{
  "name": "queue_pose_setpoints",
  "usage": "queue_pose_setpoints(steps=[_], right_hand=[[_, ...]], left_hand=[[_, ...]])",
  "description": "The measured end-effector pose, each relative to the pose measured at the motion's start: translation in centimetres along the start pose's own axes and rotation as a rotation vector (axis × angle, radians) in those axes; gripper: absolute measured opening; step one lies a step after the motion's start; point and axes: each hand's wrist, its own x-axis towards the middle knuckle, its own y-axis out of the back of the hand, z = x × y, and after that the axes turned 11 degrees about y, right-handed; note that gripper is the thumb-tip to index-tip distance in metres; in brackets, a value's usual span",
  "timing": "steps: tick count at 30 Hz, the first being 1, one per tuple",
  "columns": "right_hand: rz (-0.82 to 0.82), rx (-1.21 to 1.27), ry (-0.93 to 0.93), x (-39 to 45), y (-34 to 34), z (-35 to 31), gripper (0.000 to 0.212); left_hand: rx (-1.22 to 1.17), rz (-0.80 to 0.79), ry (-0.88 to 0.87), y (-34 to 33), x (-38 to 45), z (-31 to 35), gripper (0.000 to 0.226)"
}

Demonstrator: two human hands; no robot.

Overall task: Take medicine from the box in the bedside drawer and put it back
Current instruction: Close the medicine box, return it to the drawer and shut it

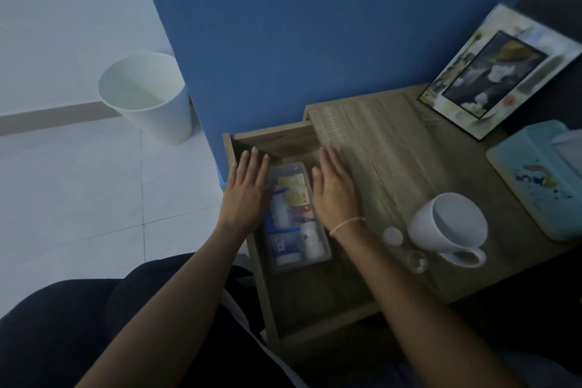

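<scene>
The wooden bedside drawer (318, 302) is pulled out. Inside it lies a clear plastic box (326, 253) holding several medicine packs and bottles (296, 195), with no lid over them. My left hand (247, 195) lies flat against the box's left side, fingers spread. My right hand (333, 192), with a thin band at the wrist, is flat against the right side, over the drawer's edge. Neither hand holds anything that I can see. On the tabletop sit a small white cap (392, 235) and a small clear bottle (417, 261).
A white mug (447, 227) lies tilted on the bedside table (393, 151). A picture frame (500, 72) leans at the back right, beside a light blue tissue box (538, 176). A white bin (148, 98) stands on the tiled floor to the left, by the blue wall.
</scene>
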Motion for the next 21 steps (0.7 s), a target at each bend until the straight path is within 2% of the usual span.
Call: queue_pose_setpoints(steps=[2,6,13,21], right_hand=[[-0.003,-0.099,-0.045,2.4,0.6,2.4,0.049],[-0.157,-0.287,-0.15,3.2,0.2,6.4,0.053],[-0.134,-0.288,-0.14,3.2,-0.4,7.2,0.052],[-0.113,-0.276,-0.131,3.2,-0.3,7.4,0.053]], left_hand=[[-0.034,0.018,0.075,-0.1,0.2,-0.2,0.066],[-0.223,0.019,0.251,-0.4,0.1,-0.2,0.071],[-0.681,-0.006,0.374,-0.9,0.2,0.2,0.088],[-0.961,0.031,0.399,0.4,1.1,0.8,0.059]])
